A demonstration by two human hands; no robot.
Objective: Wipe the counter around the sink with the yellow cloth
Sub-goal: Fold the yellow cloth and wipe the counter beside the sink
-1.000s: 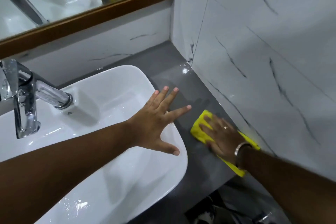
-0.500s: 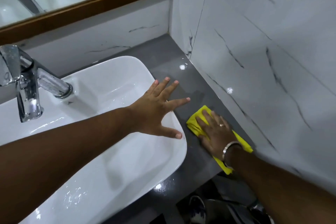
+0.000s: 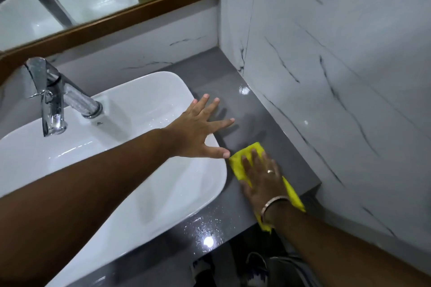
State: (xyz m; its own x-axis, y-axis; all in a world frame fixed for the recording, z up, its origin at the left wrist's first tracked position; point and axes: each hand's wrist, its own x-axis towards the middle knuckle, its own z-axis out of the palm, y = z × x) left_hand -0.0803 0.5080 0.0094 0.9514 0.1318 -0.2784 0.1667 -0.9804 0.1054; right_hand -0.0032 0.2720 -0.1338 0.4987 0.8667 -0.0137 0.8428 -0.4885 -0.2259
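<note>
A yellow cloth lies flat on the dark grey counter just right of the white sink. My right hand presses down on the cloth with its fingers spread, and the cloth's ends stick out beyond the fingertips and under the wrist. My left hand reaches across the sink's right rim, fingers apart, holding nothing, with its fingertips over the counter. Water drops glisten on the counter near its front edge.
A chrome tap stands at the sink's back left. A wood-framed mirror hangs on the back wall. White marble-patterned tiles close off the counter's right side. The counter's front edge drops off below my right wrist.
My right hand has slid the cloth left, toward the sink's rim. My left hand stays spread over the sink's right edge. The view has shifted, showing more of the counter's front.
</note>
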